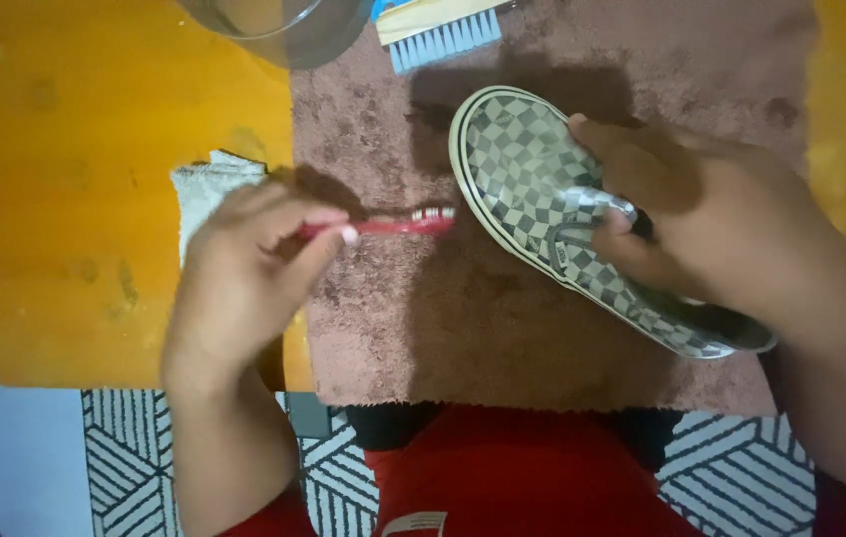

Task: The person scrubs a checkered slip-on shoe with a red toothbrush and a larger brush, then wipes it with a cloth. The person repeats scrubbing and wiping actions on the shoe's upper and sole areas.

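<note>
My left hand (249, 264) grips a red toothbrush (403, 224) whose white bristles point toward the white sole edge of a grey-and-white checkered slip-on shoe (527, 189). The brush head sits just left of the shoe's rim, close to touching it. My right hand (701, 224) holds the shoe, fingers tucked into its opening, tilting it on a brown towel (423, 318). The heel end is partly hidden under my right wrist.
The towel lies on a yellow table (94, 199). A small folded whitish cloth (206, 189) lies by my left hand. A glass container (288, 25) and a scrub brush with pale blue bristles (443, 30) stand at the far edge. A patterned black-and-white floor mat (134, 457) shows below.
</note>
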